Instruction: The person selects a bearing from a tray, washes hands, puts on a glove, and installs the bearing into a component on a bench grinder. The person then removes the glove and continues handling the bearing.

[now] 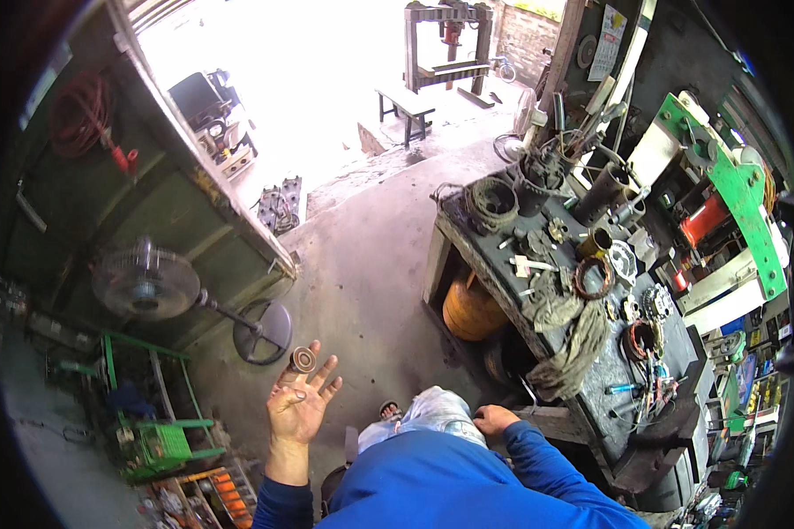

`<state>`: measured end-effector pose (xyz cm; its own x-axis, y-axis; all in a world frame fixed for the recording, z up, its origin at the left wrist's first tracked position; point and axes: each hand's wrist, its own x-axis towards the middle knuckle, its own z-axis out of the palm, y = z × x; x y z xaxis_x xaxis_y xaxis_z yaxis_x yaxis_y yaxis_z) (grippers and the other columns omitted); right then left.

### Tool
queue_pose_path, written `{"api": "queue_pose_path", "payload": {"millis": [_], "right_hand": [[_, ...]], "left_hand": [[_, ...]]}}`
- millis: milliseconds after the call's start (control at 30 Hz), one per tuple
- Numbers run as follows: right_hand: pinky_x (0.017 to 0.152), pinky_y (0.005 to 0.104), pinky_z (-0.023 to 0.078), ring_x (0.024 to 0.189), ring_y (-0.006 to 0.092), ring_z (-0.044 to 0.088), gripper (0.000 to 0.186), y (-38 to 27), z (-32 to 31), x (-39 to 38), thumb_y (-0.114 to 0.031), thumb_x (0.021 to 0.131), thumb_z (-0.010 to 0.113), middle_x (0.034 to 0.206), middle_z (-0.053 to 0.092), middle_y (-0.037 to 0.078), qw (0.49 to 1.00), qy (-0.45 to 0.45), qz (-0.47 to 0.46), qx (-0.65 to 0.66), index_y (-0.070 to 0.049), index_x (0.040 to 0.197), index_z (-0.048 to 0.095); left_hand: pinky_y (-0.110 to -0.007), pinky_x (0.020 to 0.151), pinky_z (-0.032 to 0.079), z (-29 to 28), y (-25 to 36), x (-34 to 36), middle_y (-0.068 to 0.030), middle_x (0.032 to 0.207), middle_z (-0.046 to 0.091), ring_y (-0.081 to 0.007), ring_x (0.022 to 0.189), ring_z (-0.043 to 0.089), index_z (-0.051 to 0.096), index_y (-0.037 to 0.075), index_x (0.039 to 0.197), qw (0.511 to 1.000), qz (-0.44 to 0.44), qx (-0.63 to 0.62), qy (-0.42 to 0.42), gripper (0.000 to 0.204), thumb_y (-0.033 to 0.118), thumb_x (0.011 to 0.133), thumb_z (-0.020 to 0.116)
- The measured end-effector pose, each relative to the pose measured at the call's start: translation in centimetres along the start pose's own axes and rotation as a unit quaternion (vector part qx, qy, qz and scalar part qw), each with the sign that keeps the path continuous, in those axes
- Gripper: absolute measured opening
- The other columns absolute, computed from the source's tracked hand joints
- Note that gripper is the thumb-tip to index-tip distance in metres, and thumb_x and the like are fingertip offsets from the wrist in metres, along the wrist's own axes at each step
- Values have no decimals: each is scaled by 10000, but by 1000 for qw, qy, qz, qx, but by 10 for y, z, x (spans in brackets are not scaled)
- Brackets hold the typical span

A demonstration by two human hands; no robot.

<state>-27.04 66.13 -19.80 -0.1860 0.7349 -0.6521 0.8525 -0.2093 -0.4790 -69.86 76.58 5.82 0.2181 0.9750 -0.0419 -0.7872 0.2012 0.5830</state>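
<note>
My left hand [302,407] is raised with its palm up and its other fingers spread. A round metal ball bearing [303,359] sits at its index finger, held up above the floor. My right hand [496,420] is low beside the workbench, next to crumpled whitish, see-through plastic [428,410] in front of my body. Its fingers look curled, and their tips are hidden, so what they grip, if anything, does not show. Both arms wear blue sleeves.
The workbench [503,264] on the right carries grey rags [582,353], copper-wound rings [594,278] and metal parts. An orange tank [472,307] stands beneath it. A pedestal fan [146,282] and a green metal frame [154,353] stand left. A press [450,48] stands outside.
</note>
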Motion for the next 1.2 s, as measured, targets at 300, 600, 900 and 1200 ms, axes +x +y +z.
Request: {"api": "queue_pose_path", "payload": {"millis": [300,600,900,1200], "right_hand": [[959,467,533,1104,407,676,493,-121,-156,232,-377,901,632,1165,711,250,997,-36,-63,-34,-4,1215,699],[916,498,550,1036,417,692,397,-293,-389,499,-334,900,616,1061,726,255,976,29,-205,-65,4,1074,733],[950,446,537,1060,383,689,403,-264,-516,668,-328,921,626,1098,735,215,988,110,-79,75,-14,1154,725],[914,411,555,1022,364,720,476,-96,-527,652,-373,853,666,1097,738,243,930,142,222,257,28,1095,748]], "left_hand": [[-537,1069,492,-69,35,266,-146,1501,547,-421,1340,538,723,163,1233,993,-58,-82,62,294,194,947,661],[-536,1111,442,-56,101,501,-121,1522,525,-395,1388,479,698,123,1255,998,-41,-20,30,397,194,874,612],[-521,1117,430,-69,93,792,-108,1527,515,-397,1380,473,690,130,1286,995,-90,32,22,391,89,919,565],[-487,1089,432,-27,77,1092,-119,1464,569,-340,1298,547,693,127,1259,955,-290,27,-46,430,352,892,677]]}}
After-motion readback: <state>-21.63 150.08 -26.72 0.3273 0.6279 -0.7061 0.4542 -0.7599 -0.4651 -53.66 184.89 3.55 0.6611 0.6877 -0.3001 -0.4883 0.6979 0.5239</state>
